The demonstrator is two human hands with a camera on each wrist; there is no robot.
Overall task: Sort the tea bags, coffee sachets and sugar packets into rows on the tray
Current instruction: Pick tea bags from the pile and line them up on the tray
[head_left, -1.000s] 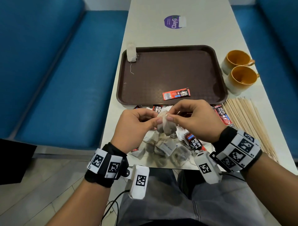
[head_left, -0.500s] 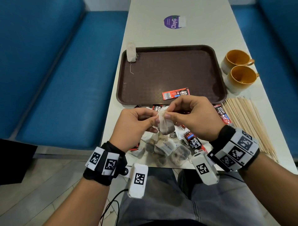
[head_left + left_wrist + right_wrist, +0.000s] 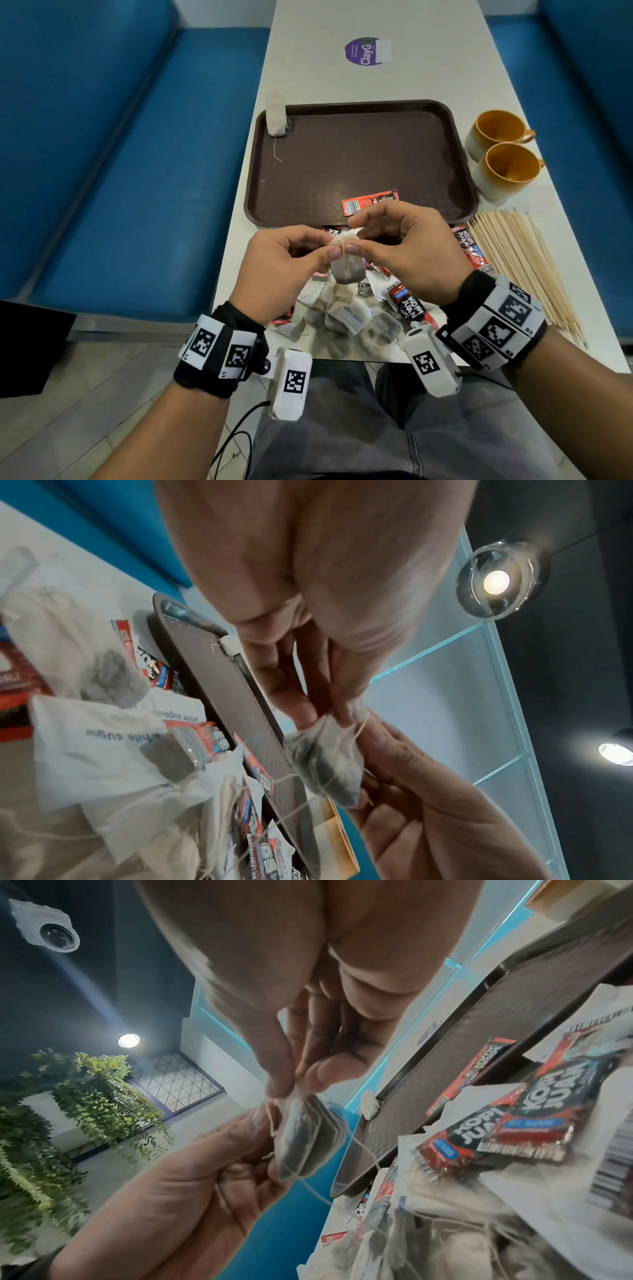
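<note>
Both hands hold one tea bag (image 3: pixel 346 272) above the mixed pile (image 3: pixel 349 318) of tea bags, white sugar packets and red coffee sachets at the table's near edge. My left hand (image 3: pixel 329 248) pinches the bag's top and its string (image 3: pixel 358 730). My right hand (image 3: pixel 354 238) pinches the same top edge from the other side (image 3: pixel 296 1088). The thread is looped around the bag and trails down into the pile. The brown tray (image 3: pixel 359 154) lies just beyond, with one tea bag (image 3: pixel 275 114) on its far left corner and one coffee sachet (image 3: pixel 370 202) near its front rim.
Two orange mugs (image 3: pixel 496 132) (image 3: pixel 510 171) stand right of the tray. A fan of wooden stirrers (image 3: pixel 524 260) lies at the right, with a coffee sachet (image 3: pixel 469 248) beside it. A purple sticker (image 3: pixel 366 51) is farther up the table. Blue benches flank both sides.
Both hands still pinch the tea bag and have drifted slightly toward the tray. The fingers have shifted on the bag's top and string.
</note>
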